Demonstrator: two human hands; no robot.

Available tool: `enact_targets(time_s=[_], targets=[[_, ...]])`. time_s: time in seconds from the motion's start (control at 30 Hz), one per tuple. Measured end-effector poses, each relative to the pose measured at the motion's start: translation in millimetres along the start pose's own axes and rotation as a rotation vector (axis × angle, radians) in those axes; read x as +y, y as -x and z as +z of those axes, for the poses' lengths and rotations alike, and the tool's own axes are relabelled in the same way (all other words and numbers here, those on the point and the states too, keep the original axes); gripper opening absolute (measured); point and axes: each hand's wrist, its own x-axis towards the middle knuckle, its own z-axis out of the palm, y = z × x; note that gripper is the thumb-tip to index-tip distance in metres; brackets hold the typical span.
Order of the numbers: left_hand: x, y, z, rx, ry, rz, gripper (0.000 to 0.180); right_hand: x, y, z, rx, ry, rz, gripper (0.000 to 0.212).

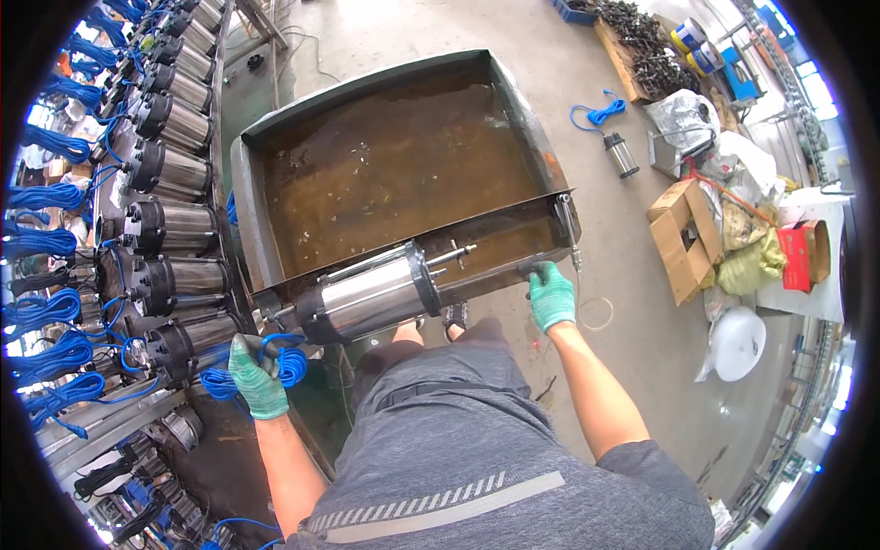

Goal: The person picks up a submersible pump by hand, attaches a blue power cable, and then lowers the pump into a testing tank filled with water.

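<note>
My left hand (258, 378), in a green glove, is closed around a coiled blue cable (292, 367), whose loops stick out on both sides of the fingers. Just beyond it, a shiny steel cylindrical pump (371, 295) with black ends lies across the near side of a large metal tank (254, 213). Brownish water (394, 174) fills much of the tank. My right hand (552, 296), also green-gloved, grips the tank's near rim toward the right corner; its fingertips are partly hidden. A slim metal cylinder with a fitting (569, 229) is mounted at that corner, close to this hand.
Along the left runs a rack with several similar steel pumps (174, 226) and bundled blue cables (46, 195). Another pump (621, 156) stands on the floor at right. Beyond it are an open cardboard box (686, 240), plastic bags (738, 225) and a pallet of dark parts (642, 46).
</note>
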Motion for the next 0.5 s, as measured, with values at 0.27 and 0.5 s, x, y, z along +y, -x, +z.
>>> enact_targets(time_s=[0.27,0.5], targets=[[2.4,7.3,-3.0,0.049,0.012,-0.010,0.043,-15.6,-13.8,3.9,0.058,0.294,-0.177,0.015],[-3.7,12.2,-17.1,0.034,0.044,-0.012,0.041,-16.3,-18.3,-1.0,-0.003,0.402,-0.163,0.020]])
